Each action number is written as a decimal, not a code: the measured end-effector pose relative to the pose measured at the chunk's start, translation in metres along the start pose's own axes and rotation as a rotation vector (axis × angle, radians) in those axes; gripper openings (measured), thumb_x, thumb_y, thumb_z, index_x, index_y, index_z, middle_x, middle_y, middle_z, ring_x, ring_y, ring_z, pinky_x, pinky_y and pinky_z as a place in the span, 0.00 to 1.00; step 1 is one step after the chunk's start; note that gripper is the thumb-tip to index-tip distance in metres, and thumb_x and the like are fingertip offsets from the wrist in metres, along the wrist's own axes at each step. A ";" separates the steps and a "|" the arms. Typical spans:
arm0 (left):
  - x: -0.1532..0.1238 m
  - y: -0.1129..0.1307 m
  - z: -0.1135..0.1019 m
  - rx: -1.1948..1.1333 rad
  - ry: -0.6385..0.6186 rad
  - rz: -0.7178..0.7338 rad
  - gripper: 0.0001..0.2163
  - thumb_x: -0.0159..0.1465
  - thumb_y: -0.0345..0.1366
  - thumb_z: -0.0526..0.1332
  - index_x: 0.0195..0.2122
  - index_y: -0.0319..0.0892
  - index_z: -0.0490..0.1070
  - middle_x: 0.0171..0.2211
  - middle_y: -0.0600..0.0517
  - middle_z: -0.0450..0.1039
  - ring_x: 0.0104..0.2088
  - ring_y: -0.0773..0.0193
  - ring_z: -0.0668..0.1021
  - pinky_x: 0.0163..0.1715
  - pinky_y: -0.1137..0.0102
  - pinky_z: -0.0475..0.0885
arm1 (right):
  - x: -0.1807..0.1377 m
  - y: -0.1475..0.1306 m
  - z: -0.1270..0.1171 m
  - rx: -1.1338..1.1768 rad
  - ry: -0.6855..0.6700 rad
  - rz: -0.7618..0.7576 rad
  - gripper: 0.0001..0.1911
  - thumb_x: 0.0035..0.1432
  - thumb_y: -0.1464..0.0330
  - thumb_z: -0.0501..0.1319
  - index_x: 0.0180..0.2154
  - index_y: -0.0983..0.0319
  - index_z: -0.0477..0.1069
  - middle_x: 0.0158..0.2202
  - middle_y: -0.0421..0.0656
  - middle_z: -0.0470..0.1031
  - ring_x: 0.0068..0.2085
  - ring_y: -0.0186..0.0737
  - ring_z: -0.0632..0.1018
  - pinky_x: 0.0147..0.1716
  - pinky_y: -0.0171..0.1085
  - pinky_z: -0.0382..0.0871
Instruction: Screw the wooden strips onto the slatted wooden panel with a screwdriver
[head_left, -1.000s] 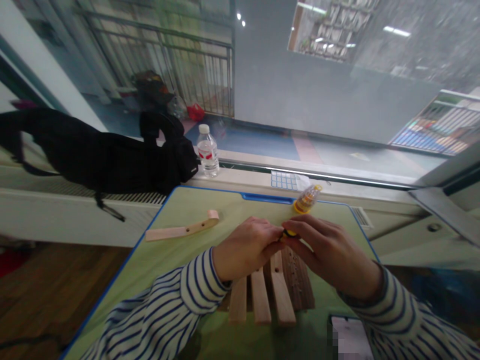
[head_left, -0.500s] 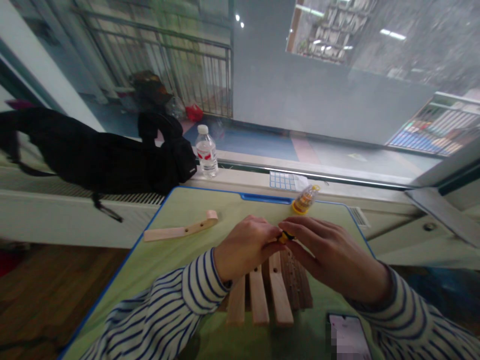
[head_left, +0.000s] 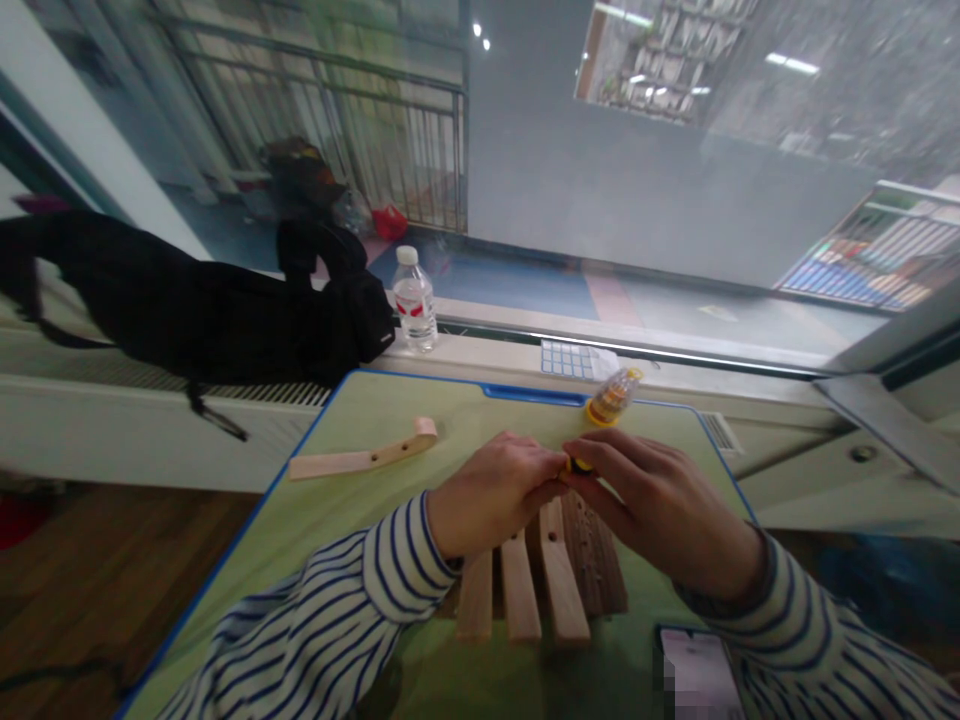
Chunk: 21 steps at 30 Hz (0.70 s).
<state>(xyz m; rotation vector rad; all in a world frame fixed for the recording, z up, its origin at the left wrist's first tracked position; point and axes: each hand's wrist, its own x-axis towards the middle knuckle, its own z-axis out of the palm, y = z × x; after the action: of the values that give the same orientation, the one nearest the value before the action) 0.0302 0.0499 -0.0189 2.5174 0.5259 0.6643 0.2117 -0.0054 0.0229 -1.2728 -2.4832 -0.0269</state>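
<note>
Dark phone with lit screen [head_left: 701,650]: it lies on the green table with blue edge [head_left: 465,405], beside the right sleeve.
Three pale, flat wooden strips [head_left: 521,600]: side by side over a brown wooden board [head_left: 604,575].
Right hand [head_left: 660,500]: thumb and finger pinch a small yellow-and-black piece [head_left: 582,466].
Left hand [head_left: 495,490]: fingertips are pressed together on the piece's left end.
Piece's place: between both hands, seemingly above the board's far end.
Piece's handling: probably light and stiff, maybe slippery; better to take its two ends with fingertips.
Bent pale wooden strip [head_left: 360,460]: left, apart from the hands.
Clear bottle with yellow base [head_left: 611,400]: beyond the right hand.
</note>
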 end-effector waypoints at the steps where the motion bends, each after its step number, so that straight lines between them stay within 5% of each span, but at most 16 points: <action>1: 0.000 0.000 0.000 -0.005 -0.003 -0.004 0.10 0.68 0.34 0.50 0.36 0.38 0.69 0.33 0.50 0.73 0.35 0.65 0.75 0.37 0.69 0.66 | 0.000 0.000 0.001 0.000 0.005 0.004 0.11 0.63 0.64 0.52 0.44 0.62 0.66 0.42 0.45 0.73 0.40 0.40 0.75 0.38 0.40 0.70; 12: 0.000 -0.001 0.006 0.103 0.095 -0.163 0.11 0.63 0.44 0.57 0.36 0.42 0.72 0.29 0.54 0.75 0.31 0.64 0.75 0.33 0.69 0.65 | -0.001 0.003 0.002 0.038 -0.031 0.064 0.11 0.63 0.64 0.51 0.44 0.60 0.65 0.41 0.43 0.72 0.37 0.39 0.75 0.35 0.40 0.70; 21: -0.001 0.001 0.007 0.061 0.093 -0.233 0.11 0.63 0.45 0.57 0.36 0.42 0.73 0.29 0.53 0.74 0.32 0.64 0.75 0.33 0.70 0.64 | -0.002 0.004 -0.010 0.066 -0.038 0.031 0.19 0.61 0.68 0.54 0.54 0.59 0.61 0.52 0.43 0.70 0.46 0.38 0.74 0.45 0.40 0.70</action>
<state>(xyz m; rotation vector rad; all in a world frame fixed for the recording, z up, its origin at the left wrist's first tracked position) 0.0340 0.0463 -0.0243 2.4377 0.8697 0.6872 0.2189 -0.0059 0.0314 -1.2949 -2.4740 0.0871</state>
